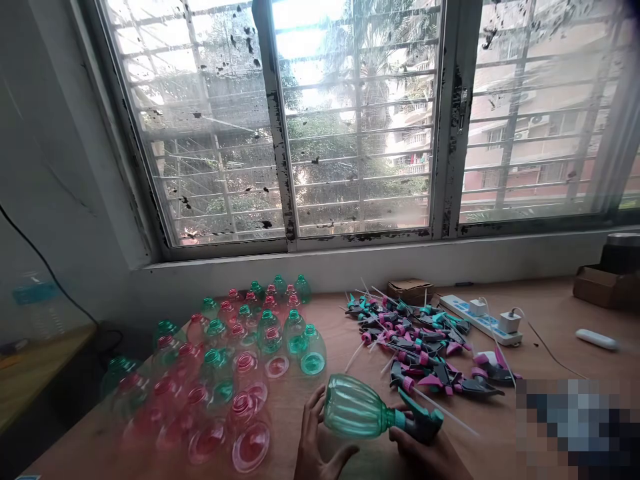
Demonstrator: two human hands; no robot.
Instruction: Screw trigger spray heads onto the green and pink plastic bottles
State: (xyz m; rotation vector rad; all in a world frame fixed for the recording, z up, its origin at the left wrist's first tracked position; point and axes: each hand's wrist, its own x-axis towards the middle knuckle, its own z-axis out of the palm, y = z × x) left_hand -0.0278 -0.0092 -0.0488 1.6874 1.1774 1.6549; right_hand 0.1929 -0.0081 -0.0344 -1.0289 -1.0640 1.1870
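Observation:
A clear green spray bottle [353, 408] lies on its side in the air above the near edge of the table, its base to the left. A black and teal trigger sprayer [423, 421] sits at its neck. My right hand [417, 457] is closed around the sprayer from below, its fingers partly hidden. My left hand [320, 440] is by the bottle's base, fingers up along the base and thumb stretched out below, apart from the bottle. Whether the fingertips touch the bottle I cannot tell.
Several pink and green bottles without tops [245, 363] stand on the left of the wooden table. A heap of trigger sprayers [415, 333] with thin tubes lies right of centre. Behind are a power strip [460, 308] with chargers and a cardboard box [411, 291]. A barred window runs above.

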